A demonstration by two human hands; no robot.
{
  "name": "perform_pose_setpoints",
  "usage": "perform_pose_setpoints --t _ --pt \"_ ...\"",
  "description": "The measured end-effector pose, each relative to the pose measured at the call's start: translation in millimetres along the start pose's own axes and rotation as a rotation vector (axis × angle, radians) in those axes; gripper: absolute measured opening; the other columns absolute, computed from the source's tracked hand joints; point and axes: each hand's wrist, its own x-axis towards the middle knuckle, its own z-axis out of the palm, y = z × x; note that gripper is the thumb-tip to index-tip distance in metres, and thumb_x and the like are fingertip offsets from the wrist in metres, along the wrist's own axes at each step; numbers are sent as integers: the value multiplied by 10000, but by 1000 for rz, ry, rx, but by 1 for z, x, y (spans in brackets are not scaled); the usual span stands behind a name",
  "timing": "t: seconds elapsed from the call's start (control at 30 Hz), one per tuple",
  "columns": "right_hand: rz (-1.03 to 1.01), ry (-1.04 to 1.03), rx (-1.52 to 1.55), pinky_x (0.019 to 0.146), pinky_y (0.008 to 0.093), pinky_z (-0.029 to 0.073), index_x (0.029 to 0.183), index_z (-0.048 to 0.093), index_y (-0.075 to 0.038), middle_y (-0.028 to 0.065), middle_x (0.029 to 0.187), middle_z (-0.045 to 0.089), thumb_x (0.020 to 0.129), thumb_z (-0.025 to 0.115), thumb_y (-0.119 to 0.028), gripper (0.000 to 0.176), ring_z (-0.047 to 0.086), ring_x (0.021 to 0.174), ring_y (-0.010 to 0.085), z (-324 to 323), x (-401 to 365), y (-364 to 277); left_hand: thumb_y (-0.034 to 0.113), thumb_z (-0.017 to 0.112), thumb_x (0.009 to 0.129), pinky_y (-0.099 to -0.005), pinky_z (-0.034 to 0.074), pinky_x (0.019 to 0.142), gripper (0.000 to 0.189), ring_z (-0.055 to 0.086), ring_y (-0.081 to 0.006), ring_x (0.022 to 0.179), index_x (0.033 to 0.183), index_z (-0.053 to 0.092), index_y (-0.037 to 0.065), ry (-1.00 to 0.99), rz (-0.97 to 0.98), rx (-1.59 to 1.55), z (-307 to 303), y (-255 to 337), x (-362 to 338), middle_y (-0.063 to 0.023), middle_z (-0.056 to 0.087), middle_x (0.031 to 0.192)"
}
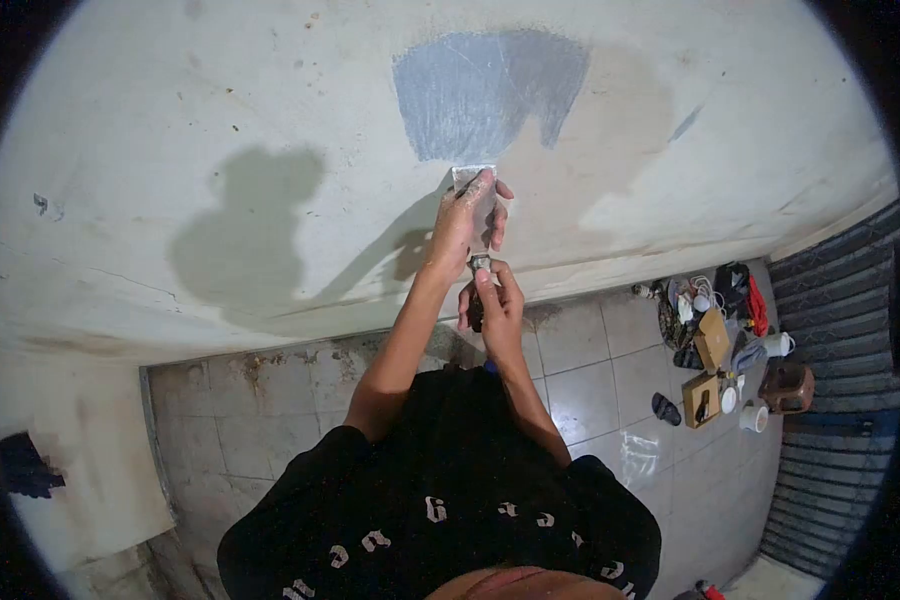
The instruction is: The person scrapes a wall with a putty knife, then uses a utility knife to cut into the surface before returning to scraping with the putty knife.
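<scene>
A putty knife (482, 225) points up the wall, its flat blade just under a grey patch (470, 90) on the pale surface. My right hand (500, 300) is closed around the dark handle. Higher up, my left hand (460, 215) grips the blade, its thumb lying along the front near the whitish edge and the other fingers curling behind. Whitish smears mark the left thumb and its knuckles. The grey patch has an uneven lower edge with a notch at the right.
The off-white wall (350, 80) has stains, chips and a small grey streak (686, 124). On the tiled floor (580, 390) at right lie a sandal (666, 409), cardboard boxes (701, 402), a white bucket (754, 417), a brown stool (788, 388) and bags. A ribbed metal shutter (835, 320) stands beyond.
</scene>
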Motion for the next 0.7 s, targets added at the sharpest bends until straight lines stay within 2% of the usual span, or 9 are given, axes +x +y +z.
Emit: perform_pose_setpoints --t 0.07,0.17,0.3,0.5,0.7 --pt "55 39 33 388 252 390 1098 517 -15 71 605 550 1013 460 -260 265 477 399 125 4 -2 -7 390 495 972 -265 402 420 394 490 -126 425 864 593 24 12 21 23 1 -1 1 -41 534 562" --pt "49 57 70 366 243 366 1152 521 -8 55 592 537 1013 475 -250 282 455 387 113 0 -2 -8 391 496 972 -263 406 420 399 505 -127 431 857 597 22 19 41 40 3 1 2 -41 537 559" --pt "32 85 32 349 231 348 1146 545 6 45 599 503 1011 468 -278 324 434 382 109 -1 0 -12 386 502 972 -265 382 385 399 504 -127 411 841 598 22 17 71 3 5 -4 8 -41 535 550" --pt "35 114 17 332 228 316 1115 567 7 21 566 474 1007 482 -285 322 389 368 81 -2 3 -13 376 512 974 -255 309 330 398 441 -113 360 801 573 23 62 124 -40 9 -12 10 -27 507 531" --pt "-7 185 -20 309 217 259 1089 587 6 -4 548 442 1001 502 -276 307 345 364 53 -1 5 -9 337 510 982 -226 268 332 374 375 -68 358 780 558 25 100 109 -32 14 -9 9 2 447 518"
